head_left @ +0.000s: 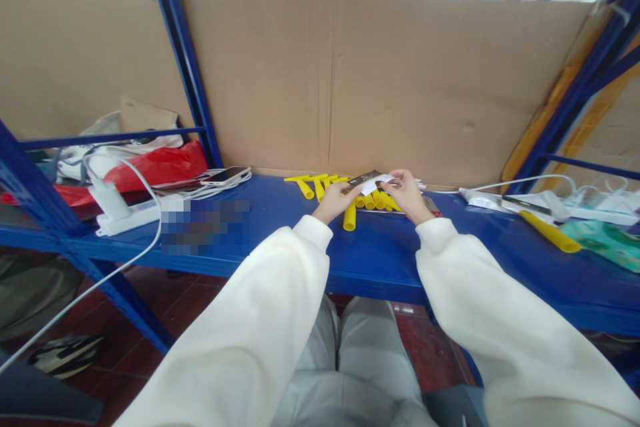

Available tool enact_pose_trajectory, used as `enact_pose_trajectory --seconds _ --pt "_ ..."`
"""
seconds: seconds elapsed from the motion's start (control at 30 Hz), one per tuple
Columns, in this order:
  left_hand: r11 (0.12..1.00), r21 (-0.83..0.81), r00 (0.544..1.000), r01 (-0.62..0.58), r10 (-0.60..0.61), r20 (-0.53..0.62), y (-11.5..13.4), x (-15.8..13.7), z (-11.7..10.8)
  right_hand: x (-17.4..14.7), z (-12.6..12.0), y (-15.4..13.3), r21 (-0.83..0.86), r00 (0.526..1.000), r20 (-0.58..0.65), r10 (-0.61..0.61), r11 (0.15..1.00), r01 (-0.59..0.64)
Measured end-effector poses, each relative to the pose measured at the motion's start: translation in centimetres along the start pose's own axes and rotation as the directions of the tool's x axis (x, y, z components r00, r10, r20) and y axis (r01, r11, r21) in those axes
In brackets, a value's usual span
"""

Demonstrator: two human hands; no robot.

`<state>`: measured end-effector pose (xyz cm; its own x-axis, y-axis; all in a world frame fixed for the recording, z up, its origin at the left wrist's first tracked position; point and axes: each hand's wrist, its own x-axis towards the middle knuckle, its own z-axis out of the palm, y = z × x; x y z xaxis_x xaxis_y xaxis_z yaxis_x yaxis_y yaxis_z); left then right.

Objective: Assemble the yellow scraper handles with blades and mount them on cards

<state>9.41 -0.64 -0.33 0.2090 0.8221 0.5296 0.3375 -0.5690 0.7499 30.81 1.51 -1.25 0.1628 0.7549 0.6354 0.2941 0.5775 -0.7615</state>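
A small white slip, perhaps paper or a label [373,185], is stretched between my hands above the blue shelf [295,233]. My left hand [334,201] pinches its left end, and my right hand [407,195] has thumb and fingers closed on the right end. Right below lie several yellow tubes [369,201] in a row, one yellow tube [349,217] pointing out toward me. More yellow pieces with thin crossbars [305,187] lie left of my left hand. A dark printed item [361,178] lies behind the slip, partly covered.
A white power strip [127,217] with a plug and cable sits at left, near a phone [229,175] and a red plastic bag [157,167]. At right lie a lone yellow tube [549,231] and a green packet [603,243]. A cardboard panel [400,80] stands behind.
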Motion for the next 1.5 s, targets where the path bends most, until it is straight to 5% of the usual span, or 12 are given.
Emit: enact_pose_trajectory --seconds 0.2,0.37,0.57,0.7,0.8,1.13,1.33,1.5 --pt "0.926 -0.362 0.981 0.102 -0.154 -0.117 -0.2 0.6 0.2 -0.8 0.2 -1.0 0.135 0.999 -0.013 0.048 0.99 -0.046" --pt "0.828 -0.534 0.938 0.172 -0.303 -0.167 0.5 0.5 0.1 -1.2 0.2 -1.8 0.14 0.982 0.168 0.088 0.984 -0.112" --pt "0.903 -0.302 0.87 0.305 -0.393 -0.297 0.9 -0.1 -0.4 -1.0 -0.3 -1.7 0.154 0.997 0.045 0.065 0.985 -0.071" --pt "0.846 -0.084 0.839 0.527 -0.533 -0.11 1.7 -0.9 -0.4 -0.7 -0.8 -1.4 0.152 0.994 -0.079 0.07 0.987 -0.058" --pt "0.818 -0.002 0.818 0.575 -0.575 0.033 2.5 -1.5 -0.4 -0.6 -0.8 -1.2 0.125 0.992 -0.103 0.075 0.99 -0.061" --pt "0.757 -0.186 0.779 0.626 -0.598 0.186 2.6 -1.4 0.1 -0.5 -0.7 -0.9 0.157 0.992 -0.093 0.086 0.985 -0.071" --pt "0.753 -0.478 0.862 0.453 -0.506 0.019 2.0 -0.7 0.0 -0.4 -0.9 -1.1 0.198 0.992 -0.073 0.101 0.977 -0.085" --pt "0.729 -0.587 0.823 0.353 -0.54 -0.176 1.0 0.0 -0.3 -0.5 -0.9 -1.3 0.196 0.995 0.004 0.096 0.976 -0.095"
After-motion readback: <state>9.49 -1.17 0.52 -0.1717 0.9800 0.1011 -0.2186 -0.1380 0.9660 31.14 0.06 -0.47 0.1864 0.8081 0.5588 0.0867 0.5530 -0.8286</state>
